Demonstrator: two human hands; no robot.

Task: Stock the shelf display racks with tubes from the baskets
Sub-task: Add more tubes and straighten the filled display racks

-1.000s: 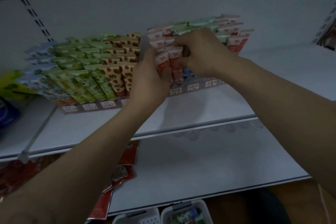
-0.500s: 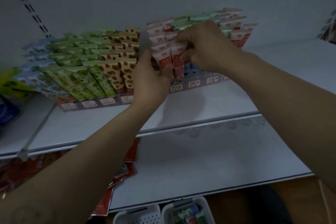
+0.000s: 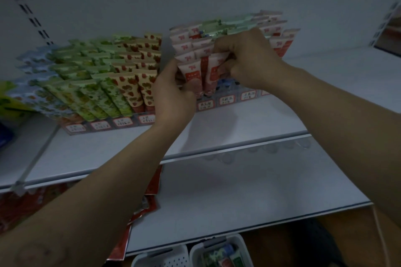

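Two display racks stand on the upper shelf (image 3: 227, 128). The left rack (image 3: 108, 122) is packed with blue, green and strawberry-print tubes (image 3: 128, 84). The right rack (image 3: 225, 101) holds pink and mint tubes. My left hand (image 3: 171, 95) grips the lower ends of the front pink tubes (image 3: 192, 76) at that rack's left side. My right hand (image 3: 247, 60) pinches the top of a pink tube (image 3: 213, 71) just right of them. Two white baskets sit at the bottom edge; the right basket (image 3: 219, 251) contains several tubes, the left basket (image 3: 160, 259) is mostly cut off.
A lower white shelf (image 3: 238, 197) runs beneath, with red packets (image 3: 149, 199) at its left end. Blue and yellow packages (image 3: 6, 102) lie at the far left of the upper shelf. A slotted upright (image 3: 26, 4) runs up the back panel.
Both hands have stayed at the front pink tubes of the right rack, shifting slightly; the view has tilted a little.
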